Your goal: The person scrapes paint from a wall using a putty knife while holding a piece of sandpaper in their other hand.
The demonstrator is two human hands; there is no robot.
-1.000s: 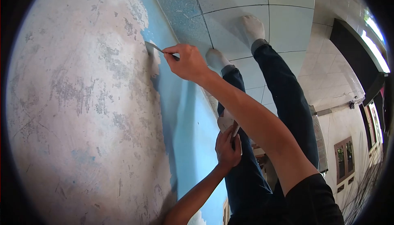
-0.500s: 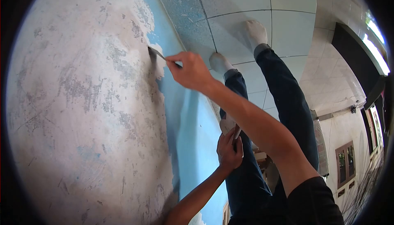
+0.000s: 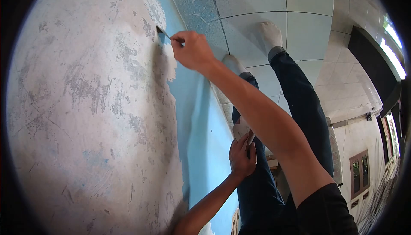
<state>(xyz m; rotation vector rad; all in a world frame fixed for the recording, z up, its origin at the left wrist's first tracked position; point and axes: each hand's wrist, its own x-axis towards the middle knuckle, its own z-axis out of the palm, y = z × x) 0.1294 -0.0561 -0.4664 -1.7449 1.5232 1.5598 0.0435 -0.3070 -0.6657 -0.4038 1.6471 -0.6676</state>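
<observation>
My right hand (image 3: 192,53) is closed around a putty knife (image 3: 164,33), its thin blade tip against the wall (image 3: 98,119) where the pale, patchy layer meets the blue paint (image 3: 195,119). A patch of blue shows right by the blade. Lower down, in front of my legs, my left hand (image 3: 242,160) grips a second tool, a scraper (image 3: 241,130) with a pale, broad blade and a brownish handle. My right forearm partly covers that scraper.
My feet (image 3: 272,35) stand on pale floor tiles (image 3: 308,33), dusty near the wall base. A dark ledge (image 3: 372,63) lies to the right. Beyond it are a brown window (image 3: 359,173) and thin dark twigs (image 3: 379,198).
My right hand has moved the putty knife upward in view along the edge of the pale layer. More blue now shows beside the blade. My left hand keeps its hold, shifting only slightly.
</observation>
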